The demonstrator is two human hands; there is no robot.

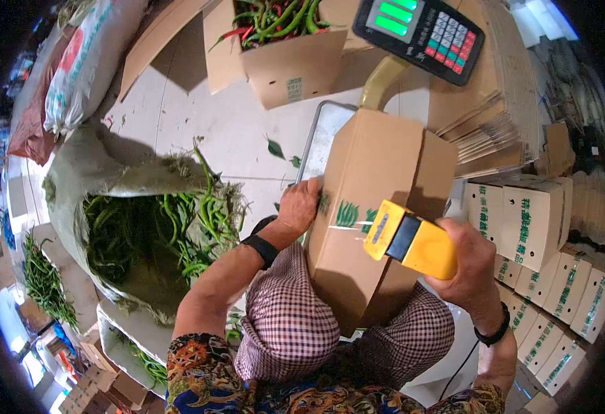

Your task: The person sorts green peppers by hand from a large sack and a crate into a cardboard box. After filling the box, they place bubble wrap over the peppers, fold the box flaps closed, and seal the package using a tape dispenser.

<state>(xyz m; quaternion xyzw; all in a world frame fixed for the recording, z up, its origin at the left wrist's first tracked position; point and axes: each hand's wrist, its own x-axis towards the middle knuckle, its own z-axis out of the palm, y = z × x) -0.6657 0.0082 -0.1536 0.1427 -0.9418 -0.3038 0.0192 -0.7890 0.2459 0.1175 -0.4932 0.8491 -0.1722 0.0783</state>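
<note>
A closed brown cardboard box (pixel 364 165) with green print stands between my knees, its upper end by the scale's metal platform (pixel 313 148). My left hand (pixel 301 205) grips the left edge of this box, fingers curled against its side. In my right hand (pixel 469 261) is a yellow handheld tool with a black band (pixel 426 254), its front end over the box's face near the green print. The tool's exact kind does not show. Above the box, the scale's display (pixel 419 31) is lit with green bars.
An open box of green and red chili peppers (pixel 285 69) stands at the top. On the left, an open sack (pixel 68 193) spills green peppers. Flattened cardboard (pixel 488 131) and printed cartons (pixel 533 228) are stacked on the right. Full white sacks (pixel 95 62) lie upper left.
</note>
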